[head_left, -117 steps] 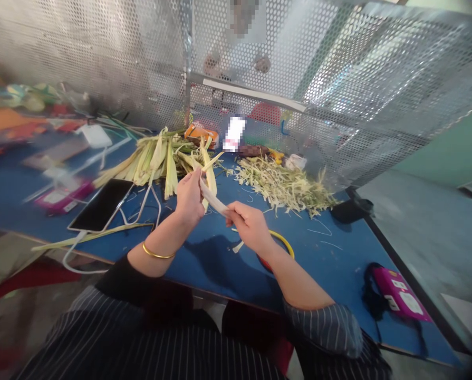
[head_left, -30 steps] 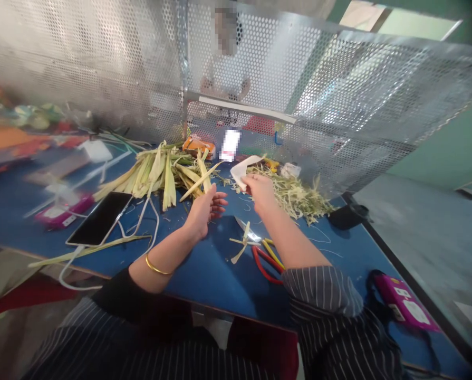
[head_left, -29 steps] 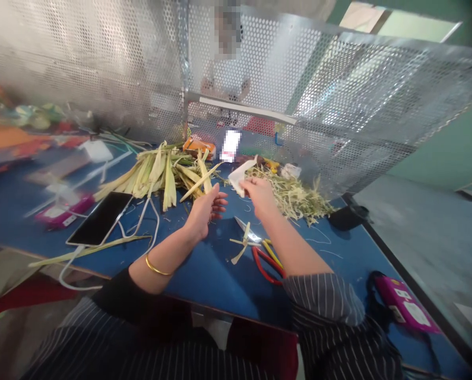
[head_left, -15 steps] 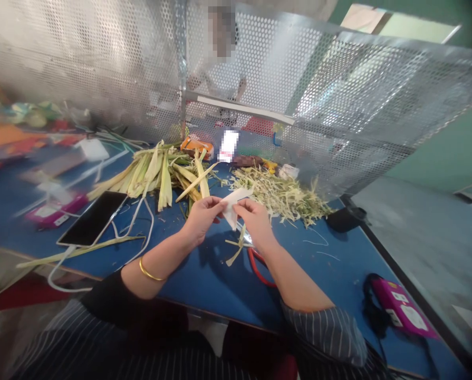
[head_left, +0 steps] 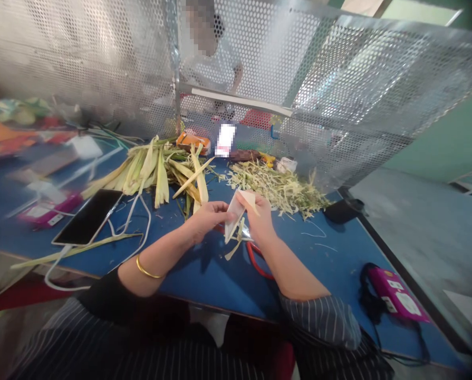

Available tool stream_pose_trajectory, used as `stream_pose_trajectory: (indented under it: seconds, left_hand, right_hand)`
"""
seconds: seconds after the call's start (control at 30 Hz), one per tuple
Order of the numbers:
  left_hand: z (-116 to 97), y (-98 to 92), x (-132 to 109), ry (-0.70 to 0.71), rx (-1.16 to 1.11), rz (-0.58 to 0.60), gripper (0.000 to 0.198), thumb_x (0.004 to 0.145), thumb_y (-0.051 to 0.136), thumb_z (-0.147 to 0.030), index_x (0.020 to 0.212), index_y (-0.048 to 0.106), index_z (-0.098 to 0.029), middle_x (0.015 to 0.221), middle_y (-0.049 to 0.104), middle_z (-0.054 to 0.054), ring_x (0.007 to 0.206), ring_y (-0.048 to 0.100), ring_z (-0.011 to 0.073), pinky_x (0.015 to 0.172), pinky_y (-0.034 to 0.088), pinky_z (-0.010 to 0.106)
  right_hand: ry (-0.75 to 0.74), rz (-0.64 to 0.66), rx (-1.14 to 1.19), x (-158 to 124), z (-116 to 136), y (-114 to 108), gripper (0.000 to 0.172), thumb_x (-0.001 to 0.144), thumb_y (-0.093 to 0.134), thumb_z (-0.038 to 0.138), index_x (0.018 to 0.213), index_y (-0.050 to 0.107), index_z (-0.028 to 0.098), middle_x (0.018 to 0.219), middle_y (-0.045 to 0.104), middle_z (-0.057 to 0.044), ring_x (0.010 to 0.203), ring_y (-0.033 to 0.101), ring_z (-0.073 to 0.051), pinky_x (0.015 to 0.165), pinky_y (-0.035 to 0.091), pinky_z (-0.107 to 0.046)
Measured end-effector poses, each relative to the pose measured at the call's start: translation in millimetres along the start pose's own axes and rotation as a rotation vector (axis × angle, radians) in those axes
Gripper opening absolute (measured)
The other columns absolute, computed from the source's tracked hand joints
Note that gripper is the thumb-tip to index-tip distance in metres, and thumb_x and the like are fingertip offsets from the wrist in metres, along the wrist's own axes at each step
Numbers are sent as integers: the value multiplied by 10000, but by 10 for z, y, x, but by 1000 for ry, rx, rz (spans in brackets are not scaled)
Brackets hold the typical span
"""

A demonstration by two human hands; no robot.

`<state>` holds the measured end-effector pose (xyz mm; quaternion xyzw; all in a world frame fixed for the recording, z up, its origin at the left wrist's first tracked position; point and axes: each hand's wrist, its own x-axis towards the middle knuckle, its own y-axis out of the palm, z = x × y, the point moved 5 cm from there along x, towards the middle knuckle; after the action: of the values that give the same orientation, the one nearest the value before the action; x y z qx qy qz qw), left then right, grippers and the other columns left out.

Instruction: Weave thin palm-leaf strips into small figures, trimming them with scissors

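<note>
A folded piece of pale corn husk (head_left: 233, 214) is pinched between both my hands above the blue table (head_left: 215, 282). My left hand (head_left: 209, 217) grips its left edge between thumb and fingers. On the other side, my right hand (head_left: 261, 219) presses its upper part with the thumb, and a pointed end sticks out over the fingers. Red-handled scissors (head_left: 255, 264) lie beneath my right hand, their blades partly hidden. Narrow husk scraps (head_left: 232, 249) rest beside them.
Long husks (head_left: 162, 182) are heaped at the back left, shredded husk (head_left: 277, 184) at the back right. A phone (head_left: 87, 217) with white cables lies left. A black cup (head_left: 343, 211) and a magenta box (head_left: 397, 295) are right. Behind a perforated metal screen (head_left: 255, 58) is a person.
The husk piece has turned more upright between my hands, and my right thumb has shifted to its upper part. My view has moved slightly. The person behind the screen leans further left.
</note>
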<state>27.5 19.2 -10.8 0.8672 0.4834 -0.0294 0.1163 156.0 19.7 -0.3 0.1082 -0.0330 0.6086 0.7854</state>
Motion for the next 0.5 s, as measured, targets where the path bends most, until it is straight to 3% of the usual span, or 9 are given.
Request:
stream_pose_trajectory:
  seconds: [0.1, 0.23, 0.5]
  left_hand:
    - [42, 41, -6, -36, 12, 57, 156, 649, 689, -256, 747, 658, -140, 718, 683, 60, 554, 592, 121, 527, 432, 240]
    - [38, 22, -2, 10, 65, 10, 120, 645, 695, -250, 676, 672, -136, 618, 651, 36, 479, 523, 85, 481, 384, 214]
    - [33, 5, 24, 47, 86, 16, 106, 564, 715, -126, 652, 660, -144, 554, 575, -13, 480, 452, 66, 467, 322, 204]
  right_hand:
    - [55, -81, 31, 38, -47, -58, 247, 653, 688, 380, 581, 563, 180, 529, 470, 44, 503, 412, -95, 487, 326, -241]
    - [105, -224, 99, 140, -92, -200, 214, 615, 700, 367, 593, 599, 180, 539, 516, 32, 511, 456, -102, 518, 386, -255]
    - [161, -261, 135, 229, -149, -329, 220, 673, 645, 388, 628, 622, 173, 541, 573, 6, 509, 521, -117, 496, 418, -251]
